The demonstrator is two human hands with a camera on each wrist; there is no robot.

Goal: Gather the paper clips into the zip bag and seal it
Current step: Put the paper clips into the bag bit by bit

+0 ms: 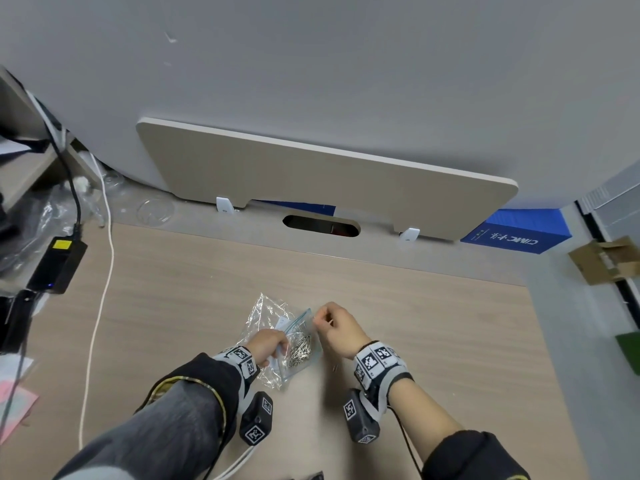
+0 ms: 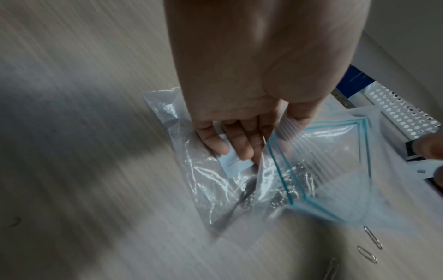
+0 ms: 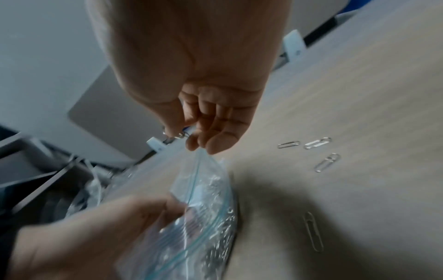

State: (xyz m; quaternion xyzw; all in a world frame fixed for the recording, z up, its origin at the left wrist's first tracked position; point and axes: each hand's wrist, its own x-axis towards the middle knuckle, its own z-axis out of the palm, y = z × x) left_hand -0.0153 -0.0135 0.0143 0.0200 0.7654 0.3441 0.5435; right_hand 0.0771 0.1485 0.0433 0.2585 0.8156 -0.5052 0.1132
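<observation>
My left hand (image 1: 267,344) pinches the zip bag (image 1: 300,344) open on the desk (image 1: 433,306); my right hand (image 3: 203,121) pinches what looks like paper clips (image 3: 177,135) above its mouth. Loose clips (image 3: 311,231) lie beside it.

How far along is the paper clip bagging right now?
Mostly done: a pile of clips already sits in the zip bag. The left hand holds its mouth open while the right hand pinches more clips. Left: loose clips on the desk, then sealing.
</observation>
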